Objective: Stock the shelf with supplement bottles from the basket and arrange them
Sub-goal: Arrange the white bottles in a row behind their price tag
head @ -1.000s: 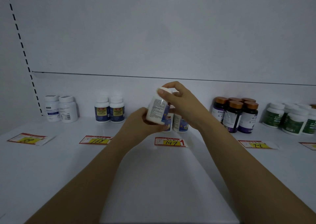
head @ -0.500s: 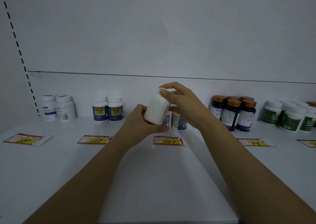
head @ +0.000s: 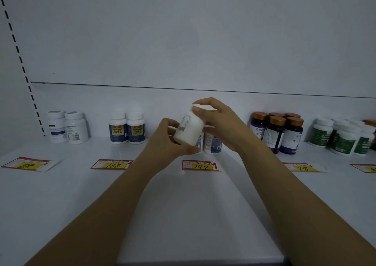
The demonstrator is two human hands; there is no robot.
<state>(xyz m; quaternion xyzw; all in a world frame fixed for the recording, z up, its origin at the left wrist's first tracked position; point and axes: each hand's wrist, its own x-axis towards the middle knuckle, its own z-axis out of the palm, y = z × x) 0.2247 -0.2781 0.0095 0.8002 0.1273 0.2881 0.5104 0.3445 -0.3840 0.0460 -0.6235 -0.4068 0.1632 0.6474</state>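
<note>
A white supplement bottle is held tilted above the white shelf, over the price tag marked 147. My left hand grips its lower part, and my right hand pinches its white cap from above. A barcode on its label faces me. Behind it stand two similar white bottles with blue labels, mostly hidden by my hands. The basket is out of view.
Along the back of the shelf stand two plain white bottles, two blue-and-yellow labelled bottles, several dark bottles with copper caps and several green-labelled white bottles. Price tags lie in front of each group.
The bottle has turned in my hands: its blue label face has rotated away and a barcode side now faces me. Both hands stay over the 147 tag.
</note>
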